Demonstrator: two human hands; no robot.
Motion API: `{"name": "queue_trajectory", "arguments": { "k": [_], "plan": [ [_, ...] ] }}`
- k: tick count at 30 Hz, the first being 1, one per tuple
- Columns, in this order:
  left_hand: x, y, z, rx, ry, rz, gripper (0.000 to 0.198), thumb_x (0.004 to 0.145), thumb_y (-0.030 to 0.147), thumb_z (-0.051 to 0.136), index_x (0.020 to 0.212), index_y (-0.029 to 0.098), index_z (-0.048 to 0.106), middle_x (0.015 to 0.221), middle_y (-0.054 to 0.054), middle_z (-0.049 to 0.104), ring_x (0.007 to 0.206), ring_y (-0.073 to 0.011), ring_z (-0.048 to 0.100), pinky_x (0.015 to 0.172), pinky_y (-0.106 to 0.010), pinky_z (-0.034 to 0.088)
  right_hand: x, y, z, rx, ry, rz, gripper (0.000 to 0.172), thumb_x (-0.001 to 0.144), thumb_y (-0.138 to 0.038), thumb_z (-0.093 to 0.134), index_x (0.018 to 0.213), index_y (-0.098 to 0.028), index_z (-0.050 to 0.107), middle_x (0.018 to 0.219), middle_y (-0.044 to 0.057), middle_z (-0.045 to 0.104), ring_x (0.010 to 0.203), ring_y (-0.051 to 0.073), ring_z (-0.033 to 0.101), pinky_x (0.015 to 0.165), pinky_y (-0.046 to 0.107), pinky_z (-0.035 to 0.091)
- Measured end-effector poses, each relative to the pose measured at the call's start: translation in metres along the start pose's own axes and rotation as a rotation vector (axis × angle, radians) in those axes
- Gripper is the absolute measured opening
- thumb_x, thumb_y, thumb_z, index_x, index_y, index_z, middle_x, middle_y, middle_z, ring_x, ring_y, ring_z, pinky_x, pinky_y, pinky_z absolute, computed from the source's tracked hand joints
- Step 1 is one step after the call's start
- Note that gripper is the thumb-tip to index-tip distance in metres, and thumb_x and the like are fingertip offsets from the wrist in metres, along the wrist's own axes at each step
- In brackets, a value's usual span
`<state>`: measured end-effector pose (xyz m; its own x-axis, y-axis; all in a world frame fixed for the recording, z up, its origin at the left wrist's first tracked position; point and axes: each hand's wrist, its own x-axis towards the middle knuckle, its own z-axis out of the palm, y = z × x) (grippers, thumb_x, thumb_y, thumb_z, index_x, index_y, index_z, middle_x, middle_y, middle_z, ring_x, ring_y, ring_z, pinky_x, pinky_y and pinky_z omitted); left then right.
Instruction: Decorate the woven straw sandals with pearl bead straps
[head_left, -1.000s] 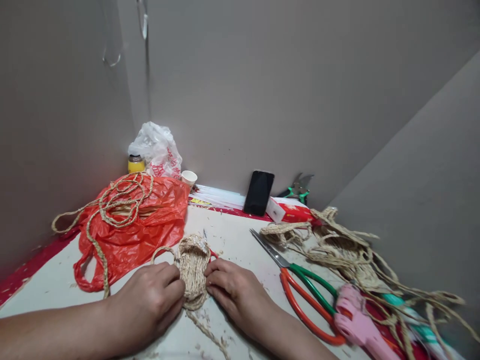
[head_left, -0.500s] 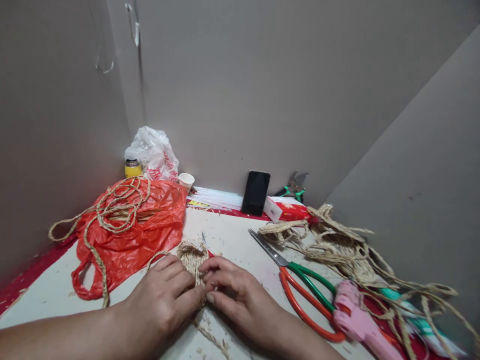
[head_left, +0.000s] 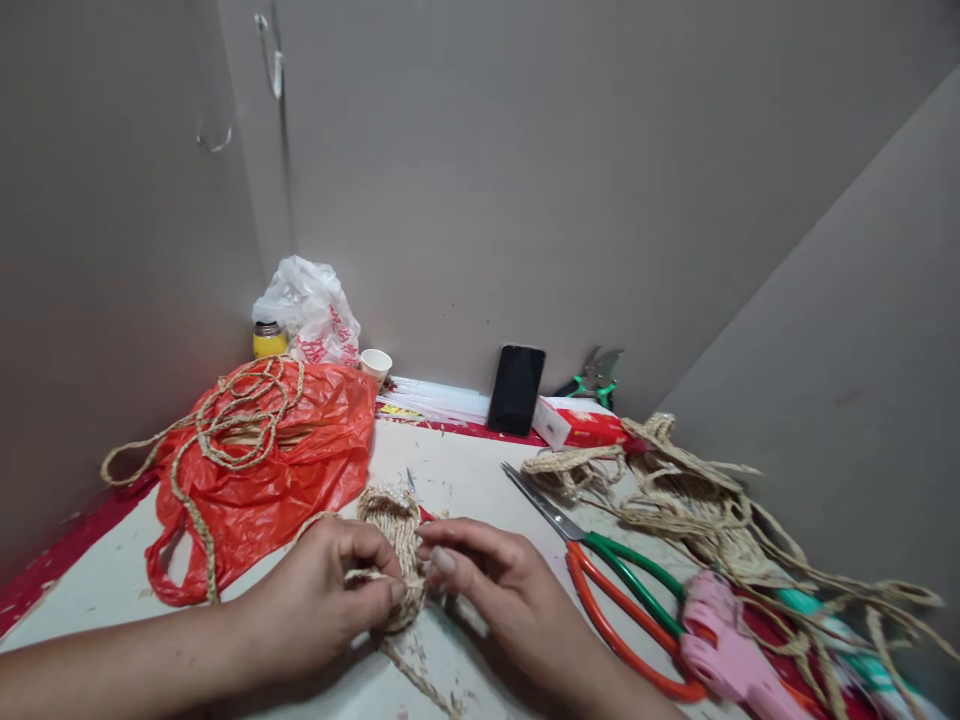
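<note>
A small woven straw piece (head_left: 403,530), shaped like a slipper with an open rim, lies on the pale work surface between my hands. My left hand (head_left: 330,590) is closed at its left side, thumb and forefinger pinching a straw cord (head_left: 361,576). From the right, my right hand (head_left: 499,590) has its curled fingers against the piece's edge, seemingly gripping it; some of its fingertips are hidden. One braided straw cord end (head_left: 420,680) trails toward me below the piece.
Large scissors (head_left: 637,600) with red and green handles lie at right, beside a pink glue gun (head_left: 724,640) and woven straw pieces (head_left: 697,500). At left, coiled braid (head_left: 240,430) rests on a red plastic bag (head_left: 330,440). A phone (head_left: 516,390) leans against the back wall.
My left hand has lifted from lying over the woven piece and now pinches a cord at its side. More of the piece shows. My right thumb has risen along its edge.
</note>
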<state>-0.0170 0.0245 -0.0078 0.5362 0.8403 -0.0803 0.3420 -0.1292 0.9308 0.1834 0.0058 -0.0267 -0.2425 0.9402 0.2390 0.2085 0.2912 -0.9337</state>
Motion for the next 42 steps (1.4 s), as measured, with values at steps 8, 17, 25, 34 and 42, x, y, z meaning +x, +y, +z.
{"name": "queue_trajectory", "arguments": {
  "k": [8, 17, 25, 34, 42],
  "plan": [
    [0.001, -0.010, 0.000, -0.336, -0.023, -0.158, 0.012, 0.067, 0.023, 0.067, 0.066, 0.012, 0.062, 0.058, 0.003, 0.057, 0.054, -0.0081, 0.043, 0.055, -0.022, 0.034, -0.016, -0.009, 0.009, -0.825, 0.093, -0.809, 0.022, 0.085, -0.006, 0.053, 0.106, -0.009, 0.061, 0.068, 0.010, 0.067, 0.058, 0.019, 0.057, 0.051, 0.030, 0.048],
    [0.001, 0.000, 0.002, -0.390, -0.002, -0.202, 0.014, 0.062, 0.024, 0.068, 0.063, 0.013, 0.060, 0.054, 0.004, 0.056, 0.052, -0.0084, 0.044, 0.055, -0.023, 0.034, -0.019, -0.011, 0.020, -0.775, 0.033, -0.640, 0.018, 0.087, -0.005, 0.048, 0.098, -0.011, 0.062, 0.077, 0.011, 0.069, 0.067, 0.020, 0.064, 0.059, 0.030, 0.055],
    [0.000, -0.005, 0.004, -0.272, -0.011, -0.203, 0.014, 0.065, 0.025, 0.067, 0.066, 0.012, 0.062, 0.057, 0.004, 0.054, 0.055, -0.0091, 0.042, 0.055, -0.023, 0.033, -0.016, 0.000, 0.018, -0.659, -0.031, -0.563, 0.019, 0.086, -0.004, 0.047, 0.091, -0.012, 0.063, 0.071, 0.009, 0.068, 0.061, 0.018, 0.062, 0.054, 0.027, 0.051],
    [0.007, 0.002, -0.008, -0.258, -0.188, -0.135, 0.039, 0.080, 0.048, 0.058, 0.066, 0.011, 0.061, 0.060, 0.001, 0.055, 0.056, -0.0093, 0.044, 0.058, -0.023, 0.035, -0.015, 0.007, 0.015, -0.537, 0.009, -0.349, 0.018, 0.089, -0.010, 0.050, 0.081, -0.015, 0.067, 0.065, 0.005, 0.064, 0.058, 0.014, 0.059, 0.055, 0.023, 0.045],
    [0.008, -0.005, -0.046, -0.239, -0.307, -0.253, 0.037, 0.069, 0.035, 0.076, 0.093, 0.016, 0.055, 0.060, 0.005, 0.060, 0.051, -0.0075, 0.047, 0.051, -0.018, 0.033, -0.003, 0.017, -0.002, -0.534, 0.028, -0.280, 0.017, 0.087, -0.012, 0.054, 0.080, -0.018, 0.068, 0.067, 0.003, 0.068, 0.058, 0.013, 0.063, 0.055, 0.021, 0.047]
  ]
}}
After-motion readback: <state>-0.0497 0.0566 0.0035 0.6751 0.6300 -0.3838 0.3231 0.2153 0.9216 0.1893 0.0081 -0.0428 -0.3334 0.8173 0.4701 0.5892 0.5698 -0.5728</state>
